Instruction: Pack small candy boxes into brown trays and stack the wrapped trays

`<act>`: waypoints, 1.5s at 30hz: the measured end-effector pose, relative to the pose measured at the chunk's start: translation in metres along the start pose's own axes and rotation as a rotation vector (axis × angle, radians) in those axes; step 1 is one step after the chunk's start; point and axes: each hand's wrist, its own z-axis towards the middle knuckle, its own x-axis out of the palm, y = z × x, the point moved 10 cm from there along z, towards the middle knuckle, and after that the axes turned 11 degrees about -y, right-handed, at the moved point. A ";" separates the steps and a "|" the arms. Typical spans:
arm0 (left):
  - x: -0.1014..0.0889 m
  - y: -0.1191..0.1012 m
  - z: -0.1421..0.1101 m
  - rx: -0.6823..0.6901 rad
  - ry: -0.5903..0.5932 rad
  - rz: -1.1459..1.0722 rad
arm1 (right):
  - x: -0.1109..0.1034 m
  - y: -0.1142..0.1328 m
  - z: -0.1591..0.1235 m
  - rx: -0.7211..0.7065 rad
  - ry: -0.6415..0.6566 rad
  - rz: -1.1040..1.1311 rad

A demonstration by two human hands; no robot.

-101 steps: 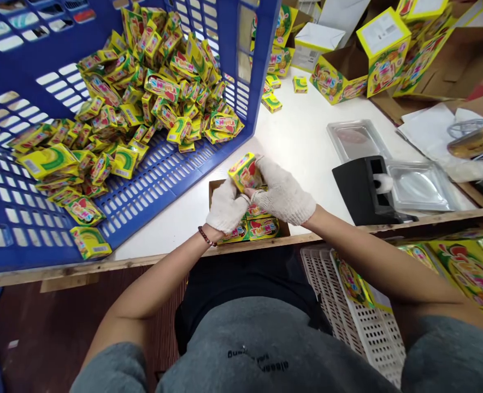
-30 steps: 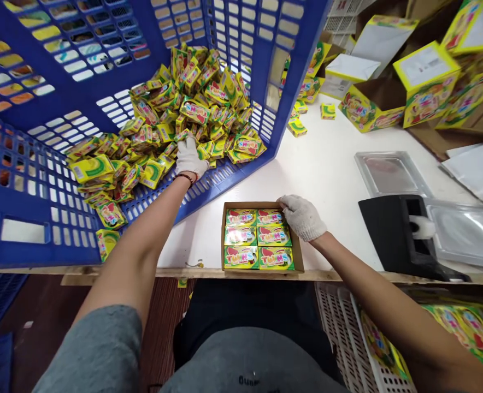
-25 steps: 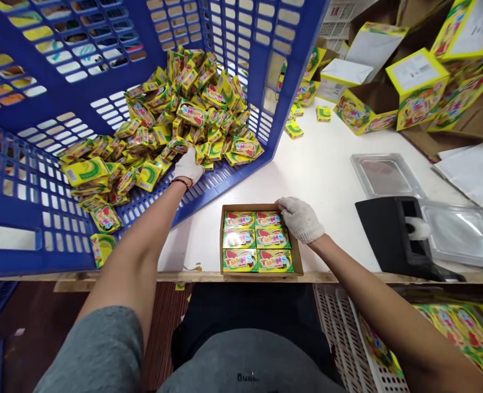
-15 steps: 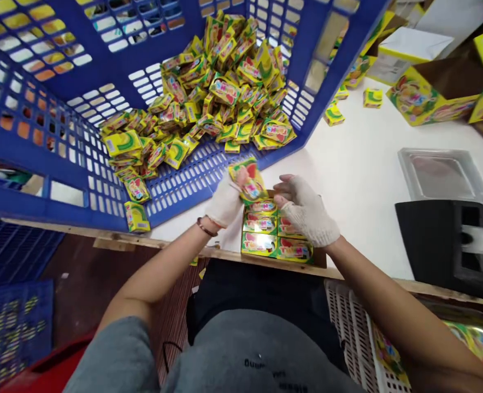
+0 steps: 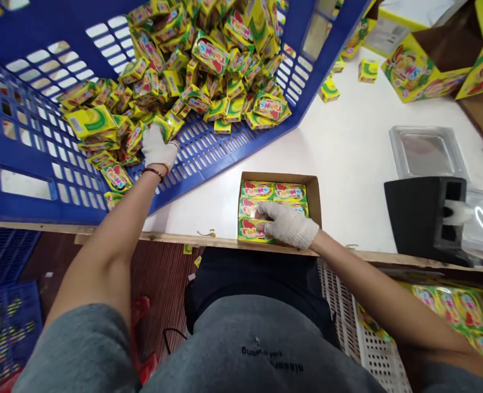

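Inside the blue plastic basket [image 5: 241, 150], my left hand [image 5: 155, 148] in a white glove has its fingers around a small yellow box [image 5: 164, 129] at the edge of the pile. Part of the fingers is hidden by the hand's back. My right hand [image 5: 293, 224], gloved too, lies over an open brown carton [image 5: 314, 199] at the table's front edge. Its fingers are apart and touch the tops of printed boxes [image 5: 249, 229] standing in rows there. The hand covers part of the lower right rows.
A pile of small yellow boxes [image 5: 208, 54] fills the back of the basket. On the right of the white table [image 5: 348, 142] are a black tape dispenser [image 5: 413, 218], a clear plastic tray [image 5: 428, 150] and open printed cartons [image 5: 413, 71]. Several loose boxes [image 5: 367, 71] lie behind.
My left hand has moved left from above the carton into the basket, and the box it held now lies in the carton. My right hand has come down onto the boxes.
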 end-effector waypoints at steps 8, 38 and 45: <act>-0.042 0.058 0.043 -0.157 -0.246 0.115 | 0.012 0.015 -0.001 -0.255 -0.105 -0.102; -0.075 0.082 0.037 -0.124 -0.203 0.411 | -0.019 -0.006 0.042 -0.056 -0.244 -0.063; -0.003 -0.011 -0.022 0.199 -0.083 0.414 | -0.062 -0.001 0.033 -0.091 -0.508 0.204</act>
